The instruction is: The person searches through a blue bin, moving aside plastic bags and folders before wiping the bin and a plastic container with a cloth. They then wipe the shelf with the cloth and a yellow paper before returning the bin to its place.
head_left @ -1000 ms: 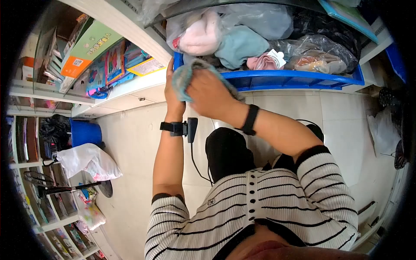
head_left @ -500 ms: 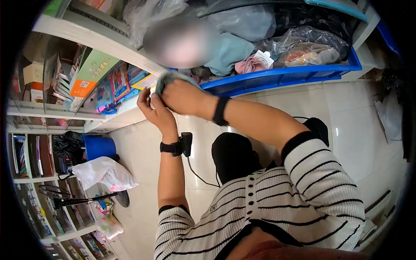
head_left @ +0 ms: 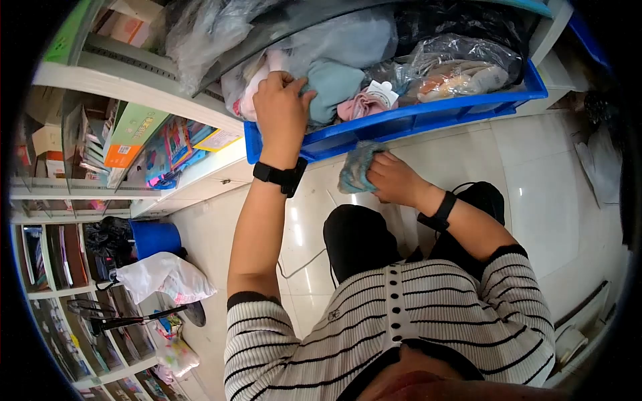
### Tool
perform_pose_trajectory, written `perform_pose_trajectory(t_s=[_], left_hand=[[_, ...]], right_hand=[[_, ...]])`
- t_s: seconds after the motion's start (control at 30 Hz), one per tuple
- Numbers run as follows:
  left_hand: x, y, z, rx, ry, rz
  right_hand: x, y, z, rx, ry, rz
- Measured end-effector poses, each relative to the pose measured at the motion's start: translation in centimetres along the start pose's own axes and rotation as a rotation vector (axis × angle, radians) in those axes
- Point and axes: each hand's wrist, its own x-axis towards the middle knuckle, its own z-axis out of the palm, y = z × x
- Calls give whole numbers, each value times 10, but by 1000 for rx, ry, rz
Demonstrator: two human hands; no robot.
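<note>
My left hand (head_left: 279, 110) reaches over the left end of a blue plastic bin (head_left: 428, 119). Its fingers are loosely bent and apart from the thumb, beside a pink-and-white cloth item (head_left: 253, 92) and a folded teal cloth (head_left: 333, 85). Whether the fingertips touch them is hard to see. In front of the bin, above the floor, my right hand (head_left: 396, 180) is closed on a crumpled grey-green rag (head_left: 358, 167). A pink cloth item (head_left: 361, 105) with a white tag lies further right in the bin.
Clear plastic bags (head_left: 461, 67) fill the bin's right side. Shelves with books and boxes (head_left: 137, 134) stand on the left. A blue bucket (head_left: 155, 237), a white bag (head_left: 164, 274) and a black stand (head_left: 144, 317) are on the tiled floor (head_left: 227, 220).
My hands were together at the bin's left corner, the rag in my right. The right hand has drawn back rightward and down with the rag; the left has moved up over the bin.
</note>
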Motion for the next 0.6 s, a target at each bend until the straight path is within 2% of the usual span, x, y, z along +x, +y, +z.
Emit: perform_pose_trajectory(t_s=[0.17,0.3,0.37,0.43,0.5,0.53,0.6], left_hand=[[-8,-4,10,-8,38,3],[-9,-12,8,-152,56,-17],[-13,-9,-3,-503,55,-252],[-18,-10,-13,-448,86,-257],[-28,-9,-26,-571,116,-387],[-33,-7,-35,-495,69,-341],[-46,7,-55,-491,-179,-309]], right_hand=[[-31,9,-8,66,70,132],[-39,13,-16,118,101,186],[-41,14,-20,138,113,203],[-41,16,-25,174,98,229],[-41,20,-27,183,80,234],[-43,22,-29,192,62,242],[-45,24,-28,182,101,242]])
